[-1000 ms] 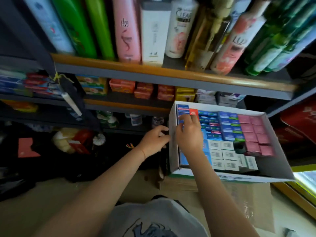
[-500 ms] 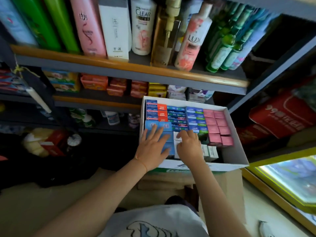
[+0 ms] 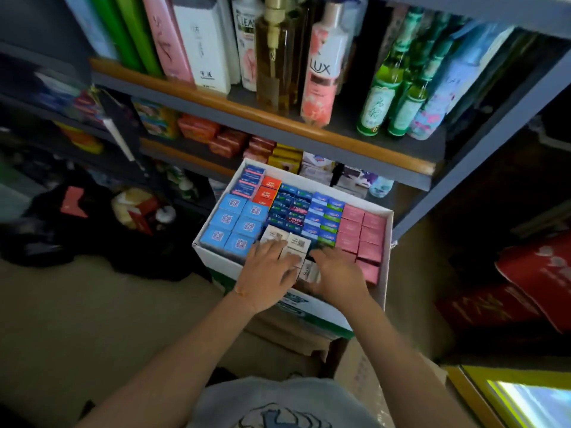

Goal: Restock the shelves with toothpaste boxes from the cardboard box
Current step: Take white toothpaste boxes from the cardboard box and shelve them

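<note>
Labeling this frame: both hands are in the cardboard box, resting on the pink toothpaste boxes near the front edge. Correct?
Not quite. The head view shows the left hand and right hand in the cardboard box, but resting on the white toothpaste boxes; the pink toothpaste boxes lie untouched to the right.

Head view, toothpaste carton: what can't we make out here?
- White boxes near the front: partly under left hand and right hand; whether either hand grips one is unclear.
- Print on the box ends: too small.
- Left shelves: motion-blurred.
- Carton depth: hidden by packed boxes.
</note>
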{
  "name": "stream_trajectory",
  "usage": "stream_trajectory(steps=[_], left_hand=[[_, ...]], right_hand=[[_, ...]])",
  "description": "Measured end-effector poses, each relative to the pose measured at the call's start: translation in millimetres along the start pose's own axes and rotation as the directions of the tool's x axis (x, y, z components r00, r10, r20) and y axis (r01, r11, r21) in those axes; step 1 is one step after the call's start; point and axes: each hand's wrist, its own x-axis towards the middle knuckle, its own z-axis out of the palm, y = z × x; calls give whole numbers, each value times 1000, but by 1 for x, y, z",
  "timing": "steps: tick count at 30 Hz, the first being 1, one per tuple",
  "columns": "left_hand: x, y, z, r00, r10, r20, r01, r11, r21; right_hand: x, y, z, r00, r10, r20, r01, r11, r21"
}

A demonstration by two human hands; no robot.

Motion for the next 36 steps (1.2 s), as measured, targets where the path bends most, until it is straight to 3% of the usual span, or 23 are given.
stream_trajectory(steps=[6, 11, 16, 18, 20, 24, 26, 28, 34, 36], left_hand=[[-8, 12, 0, 995, -76, 71, 79, 996, -40], [-9, 17, 5, 988, -148, 51, 153, 983, -102], [-7, 19, -7, 965, -196, 177, 234, 944, -231], [-9, 19, -21, 947, -194, 254, 285, 873, -395], [-10, 26, -37, 946, -158, 282, 311, 690, -654], [-8, 45, -63, 978, -195, 67, 148, 434, -889], [-9, 50, -77, 963, -264, -51, 39, 324, -945], [-14, 48, -94, 933, -334, -135, -37, 284, -958], [-48, -20, -126, 863, -443, -242, -61, 383, -922], [-65, -56, -137, 855, -499, -143, -37, 216, -976]], right_hand=[[0, 6, 8, 996, -80, 37, 84, 990, -116], [2, 13, 15, 979, -191, -66, 181, 975, -131], [-4, 14, -5, 990, -136, -46, 141, 983, 114], [-9, 12, -36, 992, -116, -45, 123, 960, 251], [-10, 7, -77, 994, -91, -65, 108, 925, 365], [-4, -15, -153, 966, -12, -258, 152, 835, 528], [1, -33, -179, 961, 34, -274, 143, 789, 598], [11, -56, -194, 965, 84, -248, 102, 750, 653], [47, -139, -193, 973, 156, -171, 22, 673, 739], [53, -172, -188, 989, 112, -101, 14, 602, 798]])
